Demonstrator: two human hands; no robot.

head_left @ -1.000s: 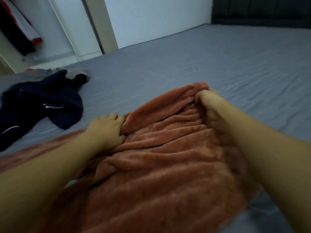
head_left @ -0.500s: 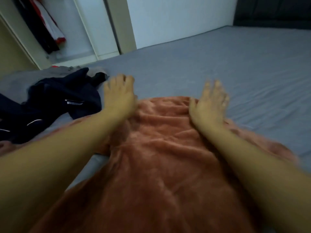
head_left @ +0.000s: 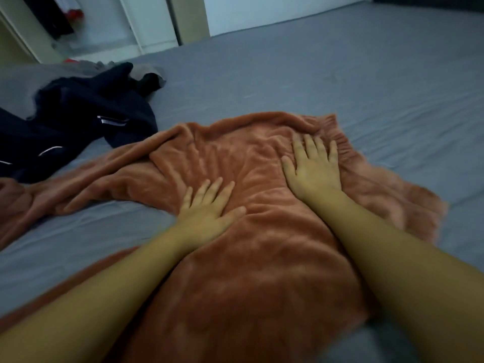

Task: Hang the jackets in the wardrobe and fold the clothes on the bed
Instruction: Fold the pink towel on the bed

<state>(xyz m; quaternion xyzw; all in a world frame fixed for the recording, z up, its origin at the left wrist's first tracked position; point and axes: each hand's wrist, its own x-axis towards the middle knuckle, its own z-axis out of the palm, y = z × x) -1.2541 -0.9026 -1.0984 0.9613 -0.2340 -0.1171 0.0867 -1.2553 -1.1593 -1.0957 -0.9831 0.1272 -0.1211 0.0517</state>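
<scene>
We are working on the wide grey bed sheet (head_left: 340,74), which is lying smooth with faint creases. The rust-orange plush fleece garment (head_left: 248,258) is lying spread across its near half, its pile soft and rumpled into shallow ridges. The dark navy jacket with thin pale trim (head_left: 78,121) is sitting crumpled to the left, touching the fleece. We are pressing our right hand (head_left: 313,170) flat, fingers spread, near the ribbed far edge, and our left hand (head_left: 209,208) flat, fingers spread, mid-garment.

No legible text or labels.
</scene>
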